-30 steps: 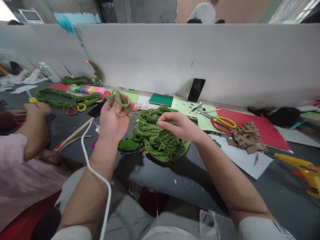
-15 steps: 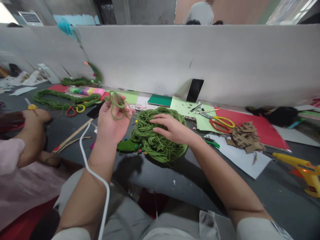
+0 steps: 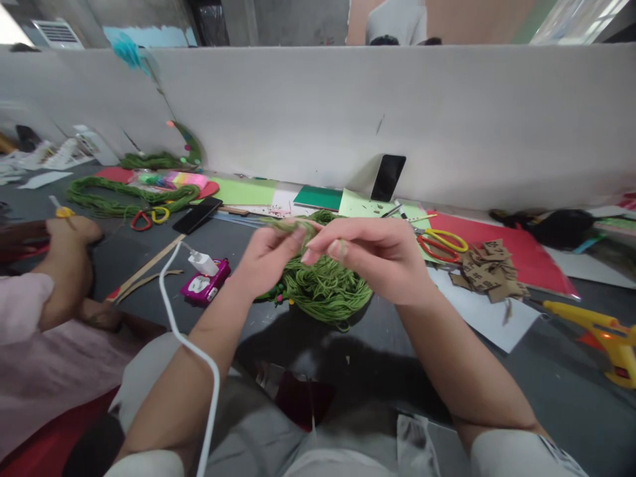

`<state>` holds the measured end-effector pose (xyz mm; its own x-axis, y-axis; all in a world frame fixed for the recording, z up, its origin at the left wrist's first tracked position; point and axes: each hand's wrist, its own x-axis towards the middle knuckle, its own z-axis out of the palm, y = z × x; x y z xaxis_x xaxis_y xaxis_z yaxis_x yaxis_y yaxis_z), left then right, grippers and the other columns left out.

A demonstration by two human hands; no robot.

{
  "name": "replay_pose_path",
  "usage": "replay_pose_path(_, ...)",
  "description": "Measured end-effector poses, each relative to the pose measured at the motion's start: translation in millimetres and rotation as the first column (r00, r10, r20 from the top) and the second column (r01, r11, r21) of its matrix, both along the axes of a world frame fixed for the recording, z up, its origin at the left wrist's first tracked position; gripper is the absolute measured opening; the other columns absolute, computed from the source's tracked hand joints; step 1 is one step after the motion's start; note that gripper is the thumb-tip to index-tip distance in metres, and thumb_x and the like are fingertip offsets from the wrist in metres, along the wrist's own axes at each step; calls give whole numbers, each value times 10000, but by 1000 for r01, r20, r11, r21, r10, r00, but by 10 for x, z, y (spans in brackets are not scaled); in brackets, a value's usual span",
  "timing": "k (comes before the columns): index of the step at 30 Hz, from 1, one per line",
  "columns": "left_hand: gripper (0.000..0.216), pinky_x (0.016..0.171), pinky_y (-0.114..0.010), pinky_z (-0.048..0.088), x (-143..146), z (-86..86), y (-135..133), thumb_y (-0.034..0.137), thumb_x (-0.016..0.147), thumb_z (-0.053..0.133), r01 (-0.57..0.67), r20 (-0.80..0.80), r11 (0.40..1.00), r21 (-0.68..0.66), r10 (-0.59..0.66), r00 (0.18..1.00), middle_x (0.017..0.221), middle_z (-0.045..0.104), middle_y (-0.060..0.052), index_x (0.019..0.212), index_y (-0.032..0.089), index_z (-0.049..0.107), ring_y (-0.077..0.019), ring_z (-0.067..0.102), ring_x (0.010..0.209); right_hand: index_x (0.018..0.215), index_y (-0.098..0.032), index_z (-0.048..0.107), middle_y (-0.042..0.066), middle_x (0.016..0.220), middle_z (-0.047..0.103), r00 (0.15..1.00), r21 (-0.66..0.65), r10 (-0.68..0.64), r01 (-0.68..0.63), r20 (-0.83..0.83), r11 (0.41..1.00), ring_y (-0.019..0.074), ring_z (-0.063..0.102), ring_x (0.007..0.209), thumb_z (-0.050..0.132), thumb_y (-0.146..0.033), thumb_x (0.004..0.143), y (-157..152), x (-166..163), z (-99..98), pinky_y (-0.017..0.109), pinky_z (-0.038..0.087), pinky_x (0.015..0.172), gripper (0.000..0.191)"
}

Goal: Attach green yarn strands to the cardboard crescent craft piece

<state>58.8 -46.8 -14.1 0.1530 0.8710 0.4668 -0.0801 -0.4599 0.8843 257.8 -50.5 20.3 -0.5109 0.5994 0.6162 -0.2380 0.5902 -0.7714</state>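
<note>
Both hands [image 3: 342, 255] pinch green yarn [image 3: 325, 291] above the table [image 3: 546, 384].

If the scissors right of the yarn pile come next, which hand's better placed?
Right, probably. The right hand sits nearer the scissors, with nothing between them. The left hand pinches the yarn strand and would have to cross the right hand.

- The green yarn [image 3: 328, 291] reads to me as soft, fuzzy fibre, matt, in loosely twisted strands.
- Table [image 3: 546, 384]: I see a dark grey top, matt and smooth.
- Scissors [image 3: 442, 240]: glossy yellow and red plastic handles, bare metal blades.
- The brown scraps [image 3: 489, 271] look like rough cardboard.
- Phone [image 3: 388, 177]: glossy black glass.
- Glue gun [image 3: 596, 328]: smooth yellow plastic.
- Cable [image 3: 160, 285]: smooth white plastic.
- Red sheet [image 3: 527, 255]: flat, matt paper.
</note>
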Motion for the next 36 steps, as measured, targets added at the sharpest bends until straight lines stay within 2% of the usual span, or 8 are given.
replay_pose_path(3, 310, 781, -330, 558, 95, -63, -62, 474, 927, 685, 68, -222, 995, 70, -51, 974, 848, 733, -52, 908, 176, 769, -213, 677, 828, 993, -244, 798, 67, 969, 770, 997, 28, -41, 43, -68, 999, 211, 717, 951, 656, -405, 972, -136, 48, 78, 404, 600, 896, 216)
replay_pose_path(7, 296, 695, -298, 511, 111, -109, -79, 452, 941, 671, 81, -263, 995, 58, -63, 963, 758, 681, -32, 876, 173, 747, -175, 619, 718, 1009, -278, 799, 63, 1037, 764, 980, 23, -161, 164, -117, 986, 215, 706, 986, 655, -378, 977, -123, 88, 112, 413, 597, 906, 178)
replay_pose_path(11, 280, 708, -306, 520, 66, -58, -43, 443, 896, 737, 24, 12, 999, 45, -25, 1000, 740, 655, -25, 804, 180, 708, -158, 608, 673, 1150, -254, 765, 72, 1158, 751, 981, 0, -196, 196, 0, 981, 212, 699, 1076, 622, -393, 995, 126, 91, 20, 393, 582, 949, 253)
replay_pose_path(16, 286, 747, -311, 579, -24, 118, -10, 402, 831, 818, 89, 377, 994, 59, -105, 920, 646, 566, 25, 752, 190, 643, -117, 575, 585, 1280, -203, 706, 101, 1319, 715, 902, 68, -55, 29, 429, 997, 246, 670, 1213, 640, -316, 964, 433, 72, -209, 396, 546, 1017, 343)
replay_pose_path(22, 277, 713, -278, 588, -177, 203, 42, 426, 850, 796, 53, 436, 996, 73, -79, 896, 584, 517, 45, 749, 215, 646, -107, 548, 554, 973, -160, 786, 74, 1002, 799, 795, 170, -170, 86, 583, 982, 191, 728, 902, 642, -239, 943, 515, -13, -347, 310, 536, 831, 167)
replay_pose_path(25, 227, 801, -313, 595, -186, 129, 80, 397, 883, 760, -23, 402, 995, 102, -20, 915, 658, 595, 15, 773, 220, 671, -135, 629, 667, 904, -161, 791, 64, 891, 789, 843, 193, -230, 152, 487, 969, 172, 701, 804, 674, -262, 934, 476, -28, -327, 302, 519, 761, 157)
replay_pose_path(30, 251, 902, -394, 581, -56, -49, 80, 442, 874, 750, 17, 247, 1000, 5, -18, 969, 876, 720, -59, 825, 198, 719, -252, 706, 995, 929, -175, 789, 57, 872, 770, 977, 142, -211, 204, 41, 969, 145, 663, 744, 712, -289, 929, 203, -67, -153, 279, 516, 651, 137)
replay_pose_path(36, 343, 703, -302, 564, 76, -61, -43, 482, 831, 797, 200, 7, 977, -69, -200, 980, 730, 643, -22, 835, 165, 668, -183, 660, 738, 1019, -217, 794, 75, 968, 769, 983, 225, -112, 143, -146, 964, 190, 714, 912, 682, -312, 958, -74, -67, 1, 352, 609, 792, 158)
